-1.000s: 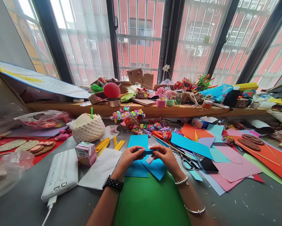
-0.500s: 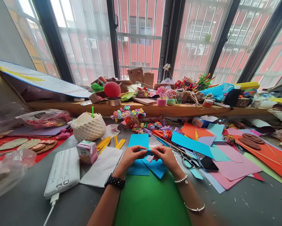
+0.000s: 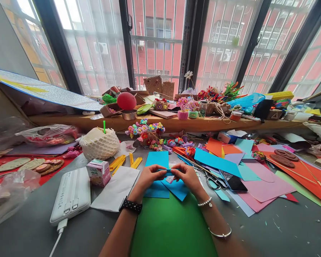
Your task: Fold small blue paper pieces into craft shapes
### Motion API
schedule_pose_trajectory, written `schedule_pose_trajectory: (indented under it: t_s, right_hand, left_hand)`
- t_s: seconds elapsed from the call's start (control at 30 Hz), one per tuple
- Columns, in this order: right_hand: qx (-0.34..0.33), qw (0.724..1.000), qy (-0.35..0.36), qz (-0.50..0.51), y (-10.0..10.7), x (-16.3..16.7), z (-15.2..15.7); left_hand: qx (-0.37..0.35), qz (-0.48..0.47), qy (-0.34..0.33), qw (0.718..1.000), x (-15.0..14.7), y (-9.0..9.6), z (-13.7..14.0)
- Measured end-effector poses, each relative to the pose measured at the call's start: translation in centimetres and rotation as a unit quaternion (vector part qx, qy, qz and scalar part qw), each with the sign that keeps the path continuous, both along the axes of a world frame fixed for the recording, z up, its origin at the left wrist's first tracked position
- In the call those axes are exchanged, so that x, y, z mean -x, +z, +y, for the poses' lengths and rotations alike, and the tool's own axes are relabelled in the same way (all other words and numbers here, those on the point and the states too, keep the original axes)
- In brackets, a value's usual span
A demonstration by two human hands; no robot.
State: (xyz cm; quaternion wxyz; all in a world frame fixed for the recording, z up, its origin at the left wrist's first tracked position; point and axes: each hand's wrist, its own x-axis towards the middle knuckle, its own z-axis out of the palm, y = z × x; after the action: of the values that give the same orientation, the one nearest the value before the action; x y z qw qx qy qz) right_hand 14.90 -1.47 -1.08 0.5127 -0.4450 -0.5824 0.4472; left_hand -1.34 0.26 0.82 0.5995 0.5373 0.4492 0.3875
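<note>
Between my fingertips, a small narrow strip of blue paper (image 3: 168, 170) is pinched just above the work surface. My left hand (image 3: 151, 176) is closed on its left end, thumb against fingers. The other end is in a pinch of my right hand (image 3: 186, 176). Beneath both hands lie blue paper sheets (image 3: 157, 191), one piece slanting under the right hand. Part of another blue sheet (image 3: 158, 157) shows behind the left fingers. A green sheet or mat (image 3: 173, 225) extends toward me between my forearms. The strip's exact folds are too small to make out.
Scissors (image 3: 213, 182) and a phone (image 3: 234, 182) lie right of my hands, among coloured paper sheets (image 3: 267, 184). To the left are a white napkin (image 3: 116, 189), a drink carton (image 3: 98, 172), a power bank (image 3: 71, 194) and a coconut (image 3: 99, 144). Crochet flowers (image 3: 146, 132) stand behind.
The view has shifted very slightly. Both hands keep their pinch on the blue paper strip, with hardly any visible movement of the fingers.
</note>
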Motion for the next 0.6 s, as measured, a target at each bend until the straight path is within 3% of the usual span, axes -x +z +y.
schedule_pose_trajectory:
  t_s: [0.6]
  right_hand:
    - [-0.006, 0.998, -0.058, -0.012, 0.01, 0.47, -0.19]
  left_hand:
    - [0.011, 0.0, -0.004, 1.0, -0.27, 0.15, -0.12]
